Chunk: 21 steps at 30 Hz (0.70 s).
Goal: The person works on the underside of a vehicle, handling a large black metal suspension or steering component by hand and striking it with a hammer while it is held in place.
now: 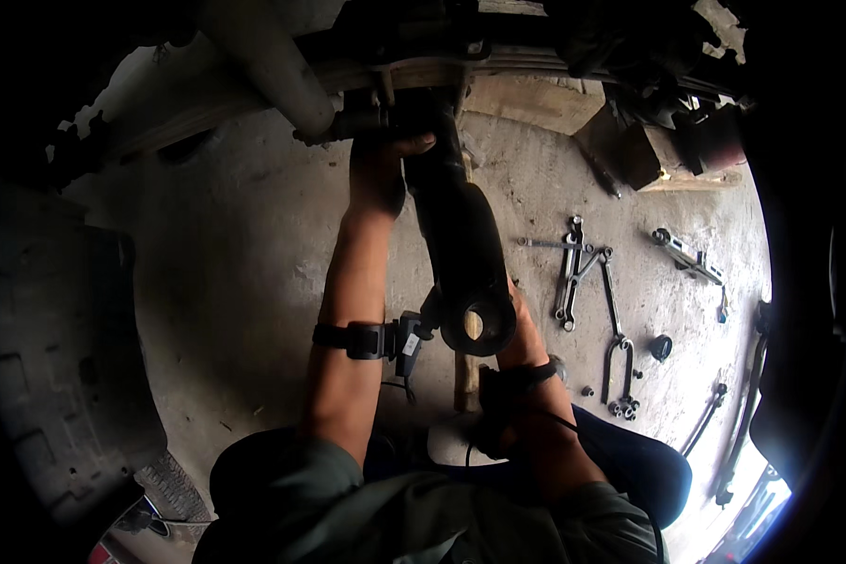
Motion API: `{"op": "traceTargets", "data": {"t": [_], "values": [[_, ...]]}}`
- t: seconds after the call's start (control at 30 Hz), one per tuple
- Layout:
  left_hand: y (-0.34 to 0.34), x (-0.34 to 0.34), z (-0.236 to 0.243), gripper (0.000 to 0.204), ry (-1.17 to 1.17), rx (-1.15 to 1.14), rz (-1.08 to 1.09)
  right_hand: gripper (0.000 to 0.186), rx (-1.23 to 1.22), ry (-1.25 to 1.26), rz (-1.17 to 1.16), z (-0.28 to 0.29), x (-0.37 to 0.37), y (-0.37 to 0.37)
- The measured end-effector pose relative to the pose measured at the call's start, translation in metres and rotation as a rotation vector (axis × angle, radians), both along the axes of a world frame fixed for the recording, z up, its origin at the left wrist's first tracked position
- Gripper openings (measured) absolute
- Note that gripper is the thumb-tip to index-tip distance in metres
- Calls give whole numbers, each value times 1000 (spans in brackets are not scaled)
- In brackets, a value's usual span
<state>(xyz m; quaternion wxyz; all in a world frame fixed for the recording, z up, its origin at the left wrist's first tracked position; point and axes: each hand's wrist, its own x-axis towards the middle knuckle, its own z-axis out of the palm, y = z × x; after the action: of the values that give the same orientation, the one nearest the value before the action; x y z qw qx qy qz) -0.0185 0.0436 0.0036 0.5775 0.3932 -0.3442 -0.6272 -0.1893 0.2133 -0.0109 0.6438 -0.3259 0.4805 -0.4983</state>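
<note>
The left hand [378, 174] reaches up, gripping the black shock absorber [459, 235]; the right hand [522, 324] clasps its lower eye, above wrenches [578, 273] on the concrete floor [254, 263].

My left hand [378, 174] is raised far, arm extended, fingers curled in a grip; my right hand [522, 324] sits nearer, wrist bent, mostly hidden.

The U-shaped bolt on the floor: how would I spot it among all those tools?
Start at the concrete floor to the person's right, where the wrenches lie spread out. Just below them, nearest the right hand, lies the U-shaped bolt. It alone is bent into a hairpin with two parallel legs; the wrenches are straight bars.
</note>
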Motion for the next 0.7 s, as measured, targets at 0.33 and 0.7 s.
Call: {"op": "traceTargets", "data": {"t": [0.33, 0.7], "values": [[5, -1, 17, 51, -98, -1, -60, 11, -100, 118, -25, -1, 1, -2], [-3, -6, -2, 63, -62, -117, 0, 14, -217, 185, 41, -40, -2, -39]]}}
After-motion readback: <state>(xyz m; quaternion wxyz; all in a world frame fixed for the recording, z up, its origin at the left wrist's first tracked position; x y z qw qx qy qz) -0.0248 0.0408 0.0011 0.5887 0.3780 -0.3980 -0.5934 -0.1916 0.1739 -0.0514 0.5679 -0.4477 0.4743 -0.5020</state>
